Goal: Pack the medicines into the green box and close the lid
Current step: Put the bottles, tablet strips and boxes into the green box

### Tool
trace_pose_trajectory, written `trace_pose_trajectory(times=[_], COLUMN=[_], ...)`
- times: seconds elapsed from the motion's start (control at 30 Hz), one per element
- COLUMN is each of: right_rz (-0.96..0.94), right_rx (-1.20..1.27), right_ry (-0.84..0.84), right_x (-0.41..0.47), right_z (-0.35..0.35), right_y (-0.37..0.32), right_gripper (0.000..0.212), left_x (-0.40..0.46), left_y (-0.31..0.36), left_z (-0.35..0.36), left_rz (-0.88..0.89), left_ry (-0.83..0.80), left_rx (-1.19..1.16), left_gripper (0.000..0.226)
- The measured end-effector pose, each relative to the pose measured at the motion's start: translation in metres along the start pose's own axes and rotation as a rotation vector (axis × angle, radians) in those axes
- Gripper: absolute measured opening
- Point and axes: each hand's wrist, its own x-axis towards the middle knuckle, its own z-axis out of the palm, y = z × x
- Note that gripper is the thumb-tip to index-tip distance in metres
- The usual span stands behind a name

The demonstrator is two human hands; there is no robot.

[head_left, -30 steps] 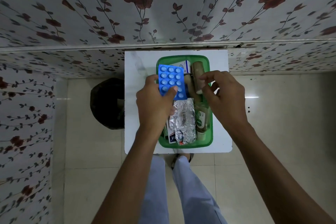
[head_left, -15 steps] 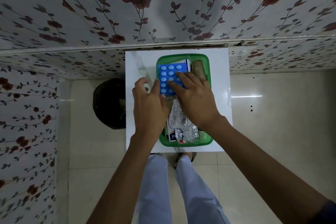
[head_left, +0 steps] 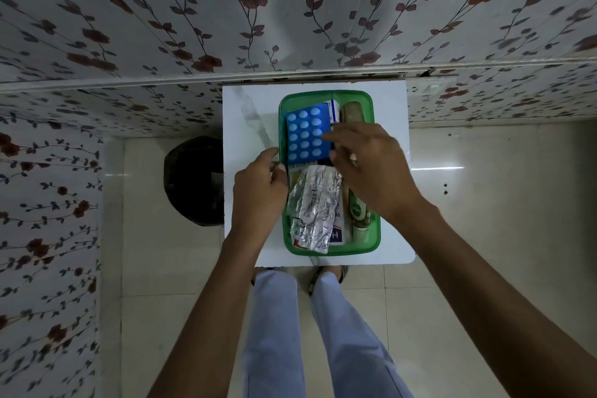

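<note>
The green box (head_left: 325, 93) stands open on a small white table (head_left: 392, 113). Inside it, a blue blister pack (head_left: 305, 136) lies flat at the far left, over a white carton (head_left: 334, 107). Crumpled silver foil strips (head_left: 315, 207) fill the near half, and a brown tube (head_left: 352, 110) and a green-labelled bottle (head_left: 358, 213) lie along the right wall. My right hand (head_left: 371, 165) hovers over the box, fingertips resting on the blister pack's right edge. My left hand (head_left: 258, 191) sits at the box's left rim, fingers loosely curled, holding nothing. A see-through plastic piece (head_left: 255, 121), possibly the lid, lies left of the box.
A black bin (head_left: 193, 181) stands on the tiled floor just left of the table. A floral wall (head_left: 290, 26) runs right behind the table's far edge. My legs and sandals (head_left: 326, 278) are below the table's near edge.
The blue blister pack went from my raised left hand down into the box's far left. My left hand let go and drew back to the rim; my right hand pressed on the pack.
</note>
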Motion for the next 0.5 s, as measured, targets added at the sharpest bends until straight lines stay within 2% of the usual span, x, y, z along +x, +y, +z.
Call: trace_pose_trajectory(times=[0.07, 0.2, 0.5], right_rz=[-0.05, -0.096, -0.122], right_rx=[-0.06, -0.41, -0.504], right_ry=[-0.074, -0.272, -0.269], right_x=[-0.017, -0.051, -0.048], right_z=[-0.004, 0.017, 0.035], right_y=[-0.001, -0.007, -0.012], right_gripper=[0.043, 0.075, 0.079], left_x=[-0.001, -0.004, -0.001], left_y=[-0.002, -0.003, -0.009], left_z=[-0.001, -0.002, 0.0], left_rz=[-0.03, -0.05, -0.07], left_ry=[-0.04, -0.125, -0.197], left_rx=[-0.046, -0.032, -0.048], left_gripper=[0.04, 0.046, 0.053])
